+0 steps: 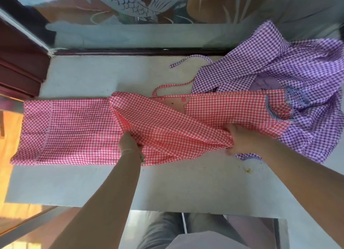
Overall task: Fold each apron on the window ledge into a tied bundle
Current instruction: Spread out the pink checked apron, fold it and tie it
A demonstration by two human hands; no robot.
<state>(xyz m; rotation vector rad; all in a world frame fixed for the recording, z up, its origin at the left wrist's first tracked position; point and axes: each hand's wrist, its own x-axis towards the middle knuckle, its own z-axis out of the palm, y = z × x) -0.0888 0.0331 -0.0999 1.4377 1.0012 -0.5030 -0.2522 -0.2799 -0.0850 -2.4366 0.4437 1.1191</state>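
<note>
Lying across the pale window ledge [83, 77]: two gingham aprons [74, 127].

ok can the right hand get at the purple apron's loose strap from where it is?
Probably yes, once it lets go. The right hand grips the red apron; the purple apron's strap lies bare on the ledge, nothing over it.

Both hands [130, 143] [237, 139] grip red apron [74, 129]; purple apron [297, 71] beside.

Red-and-white gingham apron [74, 129] with pink patch, purple-and-white gingham apron [290, 70], pale grey ledge [186, 185], dark maroon window frame [16, 62]
</note>
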